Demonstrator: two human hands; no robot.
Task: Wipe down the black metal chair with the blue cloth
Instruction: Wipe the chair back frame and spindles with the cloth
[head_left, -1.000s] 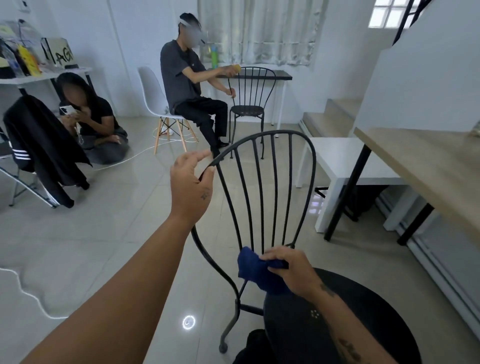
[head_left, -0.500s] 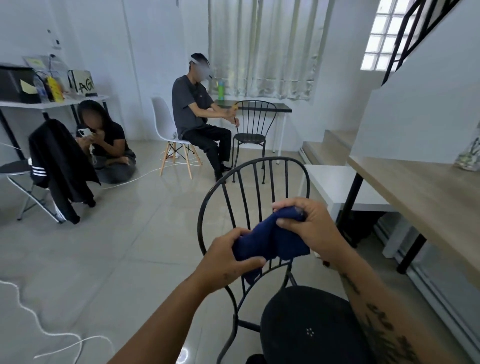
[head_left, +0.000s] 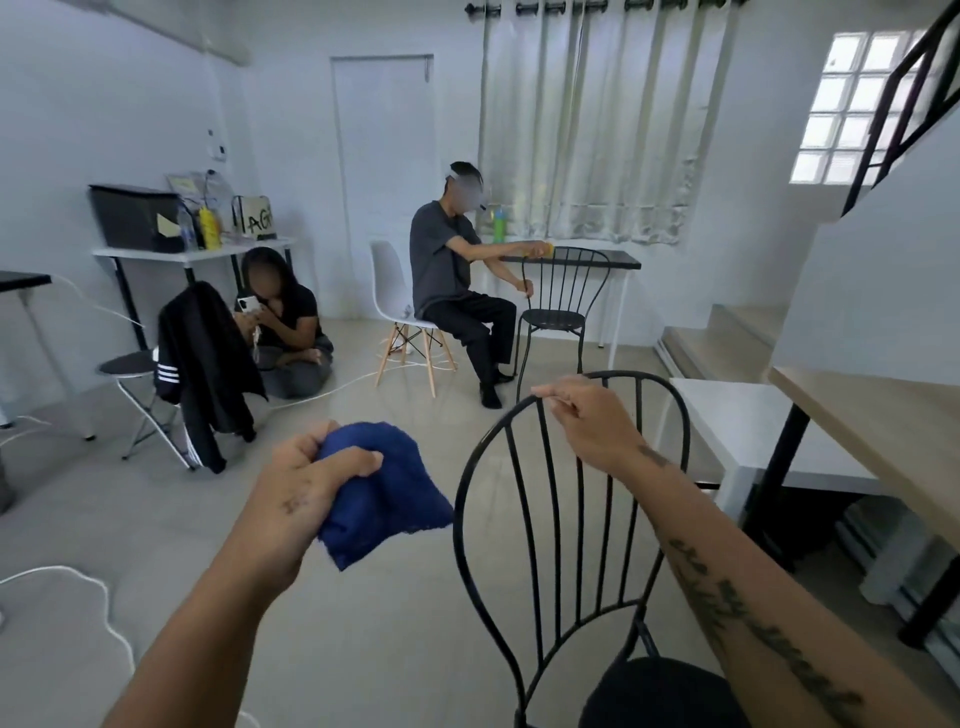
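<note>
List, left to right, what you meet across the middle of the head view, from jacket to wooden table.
Black jacket → left hand → blue cloth → right hand → white low table → wooden table. The black metal chair overlaps the right hand, so omitted.

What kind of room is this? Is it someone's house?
Probably a room in a house, set up as a small workspace. A staircase goes up on the right, long curtains hang at the back, and there are work tables like the wooden desk.
</note>
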